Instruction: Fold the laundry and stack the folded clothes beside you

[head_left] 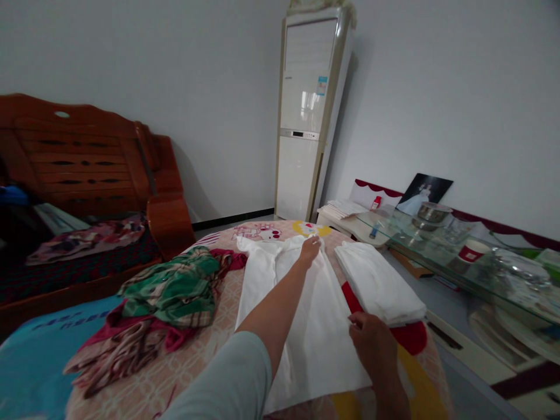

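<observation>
A white garment (310,326) lies spread on a round surface with a patterned pink cloth (231,338). My left hand (311,248) reaches across it to the far edge, with its fingers closed on the fabric there. At the garment's right edge, my right hand (370,335) pinches the cloth between thumb and fingers. Just right of the garment rests a folded white stack (378,283). To the left is a heap of clothes with a green plaid piece (175,289) on top.
A glass-topped cabinet (437,256) along the right wall holds a paper cup (472,251), a metal bowl (433,213) and a photo (424,192). A tall white air conditioner (301,116) stands in the corner. At left is a wooden bench (83,157).
</observation>
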A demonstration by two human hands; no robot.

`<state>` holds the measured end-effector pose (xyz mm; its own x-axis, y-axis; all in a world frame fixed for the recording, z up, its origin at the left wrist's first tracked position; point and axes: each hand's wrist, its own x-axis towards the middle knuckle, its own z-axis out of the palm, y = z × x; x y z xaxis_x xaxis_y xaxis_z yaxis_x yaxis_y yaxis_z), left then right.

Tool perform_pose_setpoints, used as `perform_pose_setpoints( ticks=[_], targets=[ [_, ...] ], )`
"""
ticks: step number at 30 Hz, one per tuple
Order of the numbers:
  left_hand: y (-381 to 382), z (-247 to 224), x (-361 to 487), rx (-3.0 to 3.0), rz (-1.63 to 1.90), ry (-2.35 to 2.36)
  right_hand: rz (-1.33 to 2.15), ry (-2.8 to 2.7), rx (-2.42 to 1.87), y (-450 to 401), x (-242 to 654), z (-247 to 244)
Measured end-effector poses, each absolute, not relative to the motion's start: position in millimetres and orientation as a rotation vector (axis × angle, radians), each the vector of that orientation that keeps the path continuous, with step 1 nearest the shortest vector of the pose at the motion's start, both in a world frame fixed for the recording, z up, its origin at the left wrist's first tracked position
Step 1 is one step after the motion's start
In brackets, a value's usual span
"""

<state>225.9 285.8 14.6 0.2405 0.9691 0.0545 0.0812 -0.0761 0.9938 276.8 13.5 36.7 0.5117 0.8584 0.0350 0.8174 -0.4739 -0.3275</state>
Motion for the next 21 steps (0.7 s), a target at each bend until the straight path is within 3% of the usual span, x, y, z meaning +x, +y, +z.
perform_pose_setpoints(
  ticks=[8, 16, 21],
  targets=[
    [290, -11, 152, 1.613, 0.964, 1.382, 0.232, -1.84, -2.17, 25, 228, 6],
    [280, -1, 138, 1.886, 0.909, 1.367, 0.257, -1.949, -2.089, 20, 223, -1],
    [268, 6, 113, 1.937, 0.934, 1.352, 0.723, -1.763, -1.851, 24, 230, 10]
  ],
)
